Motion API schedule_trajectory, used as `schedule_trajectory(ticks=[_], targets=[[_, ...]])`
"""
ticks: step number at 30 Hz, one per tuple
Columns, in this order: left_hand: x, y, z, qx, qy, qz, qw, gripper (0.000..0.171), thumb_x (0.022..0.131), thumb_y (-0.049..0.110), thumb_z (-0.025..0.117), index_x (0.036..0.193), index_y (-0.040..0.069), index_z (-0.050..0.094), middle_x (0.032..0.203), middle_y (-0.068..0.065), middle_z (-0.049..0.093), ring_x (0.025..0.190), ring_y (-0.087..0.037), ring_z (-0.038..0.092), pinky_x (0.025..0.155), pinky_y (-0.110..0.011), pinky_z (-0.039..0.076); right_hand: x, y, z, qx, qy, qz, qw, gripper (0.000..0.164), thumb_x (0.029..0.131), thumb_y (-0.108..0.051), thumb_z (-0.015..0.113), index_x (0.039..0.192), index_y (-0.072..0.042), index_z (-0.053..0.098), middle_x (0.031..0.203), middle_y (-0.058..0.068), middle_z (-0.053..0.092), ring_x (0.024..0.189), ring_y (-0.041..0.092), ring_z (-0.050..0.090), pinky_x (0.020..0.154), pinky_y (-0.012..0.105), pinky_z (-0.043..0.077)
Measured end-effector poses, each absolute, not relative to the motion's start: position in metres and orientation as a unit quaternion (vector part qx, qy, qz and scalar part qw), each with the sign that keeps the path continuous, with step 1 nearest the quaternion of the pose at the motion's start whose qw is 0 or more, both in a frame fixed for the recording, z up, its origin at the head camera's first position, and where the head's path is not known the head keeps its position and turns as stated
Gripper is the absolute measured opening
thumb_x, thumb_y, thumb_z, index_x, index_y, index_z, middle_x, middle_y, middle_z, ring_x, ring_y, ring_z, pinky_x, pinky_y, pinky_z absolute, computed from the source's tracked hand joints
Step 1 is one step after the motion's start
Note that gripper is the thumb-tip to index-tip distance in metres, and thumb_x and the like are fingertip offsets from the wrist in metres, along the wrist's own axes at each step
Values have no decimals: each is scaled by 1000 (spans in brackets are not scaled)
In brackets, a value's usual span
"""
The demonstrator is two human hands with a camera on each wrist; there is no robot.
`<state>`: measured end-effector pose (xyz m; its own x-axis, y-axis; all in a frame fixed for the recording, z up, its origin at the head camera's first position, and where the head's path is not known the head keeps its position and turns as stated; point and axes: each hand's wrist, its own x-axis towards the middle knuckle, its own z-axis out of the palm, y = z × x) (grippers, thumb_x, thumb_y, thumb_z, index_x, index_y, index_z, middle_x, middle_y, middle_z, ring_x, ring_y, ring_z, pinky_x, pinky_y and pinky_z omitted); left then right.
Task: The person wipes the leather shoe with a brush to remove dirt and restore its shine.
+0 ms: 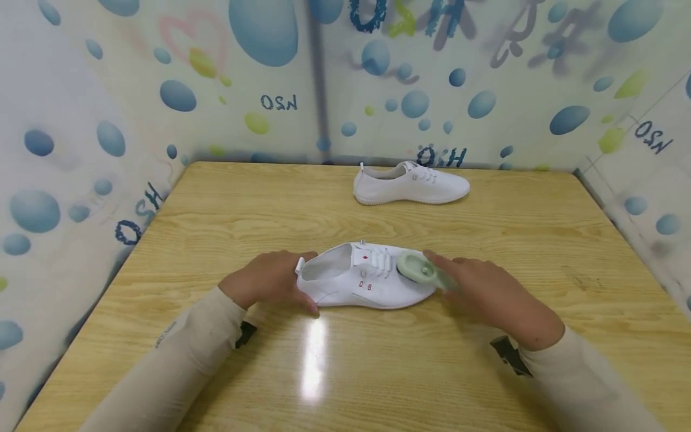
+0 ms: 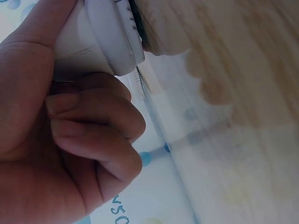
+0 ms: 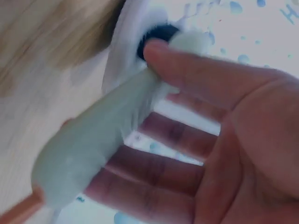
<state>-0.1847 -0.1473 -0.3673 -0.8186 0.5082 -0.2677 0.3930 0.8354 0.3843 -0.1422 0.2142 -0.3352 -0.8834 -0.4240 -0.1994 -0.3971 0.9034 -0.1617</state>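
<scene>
A white lace-up shoe (image 1: 335, 288) lies sole down on the wooden table, its toe to the right. At its heel my left hand (image 1: 275, 279) grips the shoe; the left wrist view shows the thumb along its side and the other fingers curled. My right hand (image 1: 486, 294) holds a pale green brush (image 1: 417, 267) by its handle (image 3: 93, 135), thumb near the neck. The dark bristles (image 3: 156, 39) rest on the shoe's upper, between laces and toe. Most of the bristles are hidden under the brush head.
A second white shoe (image 1: 412, 186) stands near the table's back edge, toe to the right. The wooden table (image 1: 259, 204) meets walls (image 1: 216, 120) printed with blue and green drops at the back and sides. A bright light reflection shows on the tabletop in front of the near shoe.
</scene>
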Motion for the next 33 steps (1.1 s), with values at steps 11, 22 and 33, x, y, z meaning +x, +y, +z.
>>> schedule_trajectory(ticks=[11,22,33], targets=[[-185,-148,-368,246,939,158,182,75,58,62,89,117,26,59,92,9,66,81,-13,59,70,-35,47,-140,235,-328,-213,964,-67,145,64,87,-15,76,146,-23,52,120,10,71,97,23,68,74,43,53],[-184,-148,-367,241,940,160,183,74,57,62,89,116,27,59,89,9,65,80,-13,58,69,-34,46,-142,217,-334,-206,972,-55,94,70,89,-19,76,151,-18,44,120,20,69,100,35,69,81,52,55],[-185,-147,-367,236,941,154,185,75,58,62,89,116,27,59,91,8,65,81,-14,58,70,-35,46,-144,230,-331,-232,963,-60,120,66,87,-18,77,147,-27,51,114,9,72,95,25,69,75,44,54]])
